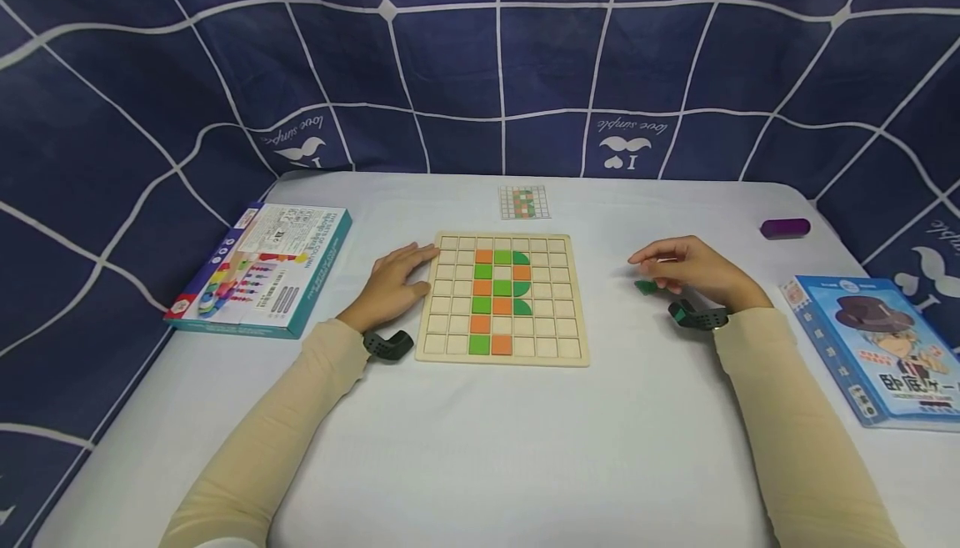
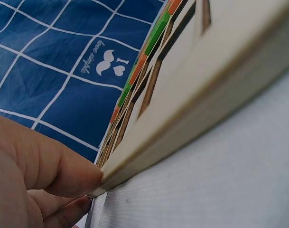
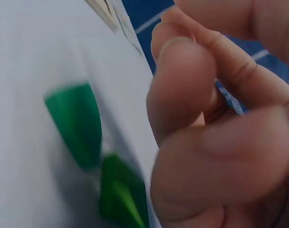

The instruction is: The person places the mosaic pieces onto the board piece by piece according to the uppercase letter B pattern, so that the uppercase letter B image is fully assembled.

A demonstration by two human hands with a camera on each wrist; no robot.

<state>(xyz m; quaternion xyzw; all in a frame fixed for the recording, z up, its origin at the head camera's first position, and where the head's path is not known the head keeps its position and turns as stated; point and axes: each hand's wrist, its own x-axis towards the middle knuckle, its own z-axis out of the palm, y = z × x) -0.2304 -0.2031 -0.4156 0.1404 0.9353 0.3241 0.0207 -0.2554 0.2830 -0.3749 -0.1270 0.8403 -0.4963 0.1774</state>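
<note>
A square wooden grid board (image 1: 502,362) lies on the white table with orange, light green and dark green rounded pieces in its middle columns. My left hand (image 1: 393,283) rests on the table, its fingertips touching the board's left edge. The left wrist view shows a fingertip (image 2: 82,178) against the board's side (image 2: 201,109). To the right of the board, my right hand (image 1: 690,267) hovers with loosely bent fingers. Beneath it are dark green pieces (image 1: 646,287); two of them, one being a curved green piece (image 3: 78,123), appear beside the fingers in the right wrist view. Nothing shows between those fingers.
Behind the board lies a small pattern card (image 1: 524,203) with a coloured grid. A toy box (image 1: 262,268) is at the left, a blue game box (image 1: 885,348) at the right. A purple case (image 1: 785,228) sits at the back right. A dark checked curtain (image 1: 450,56) surrounds the table.
</note>
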